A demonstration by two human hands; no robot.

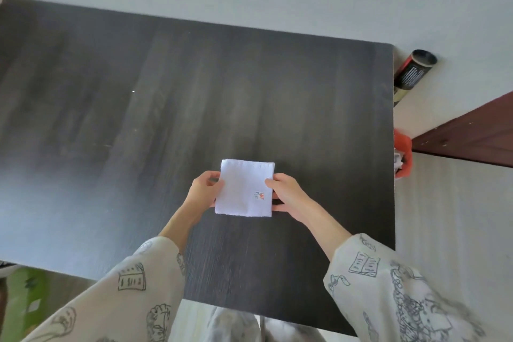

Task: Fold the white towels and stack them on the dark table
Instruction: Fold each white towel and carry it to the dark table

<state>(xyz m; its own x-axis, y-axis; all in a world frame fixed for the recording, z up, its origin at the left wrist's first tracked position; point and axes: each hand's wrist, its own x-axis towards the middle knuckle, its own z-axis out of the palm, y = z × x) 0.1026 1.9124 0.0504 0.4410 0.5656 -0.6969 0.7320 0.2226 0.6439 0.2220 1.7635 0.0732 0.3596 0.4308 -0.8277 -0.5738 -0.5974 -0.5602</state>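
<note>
Table: dark table [111,119] fills the view, and the only towel on show sits over its near middle. No stack anywhere on it yet, as far as this view shows.
Sleeves: pale printed sleeves [144,280] reach in from the near edge, both arms committed to the one piece.
Towel: white towel [244,189] is folded down to a neat small square, edges lined up. Whether it is resting on the wood or held just above it, I cannot tell.
Left hand: left hand [204,189] pinches the left edge, thumb on top, fingers curled under.
Right hand: right hand [286,193] grips the right edge, thumb on top, fingers tucked below the cloth.
Logo: small red logo [261,195] faces up near the right edge.
Progress: I'd call this first towel folded and about to be set down. If so, stacking has barely begun. No unfolded towels are in view, so how many remain is anyone's guess.
Off-table: dark tube [413,72] and something orange [403,153] lie beyond the right edge, out of play.
</note>
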